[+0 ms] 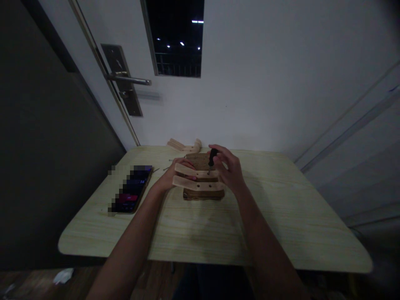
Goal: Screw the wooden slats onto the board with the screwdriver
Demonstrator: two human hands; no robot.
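My right hand (230,166) is closed around the black handle of a screwdriver (213,157). The screwdriver stands nearly upright, its tip at a hole in the farther of two pale, bent wooden pieces (187,171). A second pale wooden piece (187,182) lies in front, with two dark holes. Both rest across a dark brown wooden board (204,194). At the left end of the farther pale piece, my left hand (175,171) grips it, fingers around it and partly hidden behind it. Whether a screw sits under the tip is too small to tell.
Behind the board lie more pale wooden pieces (184,146), near the door (250,104). Several thin screws or nails (165,168) lie left of the board. A lit phone (133,189) rests on the left of the table (281,233). A metal door handle (131,79) juts out above.
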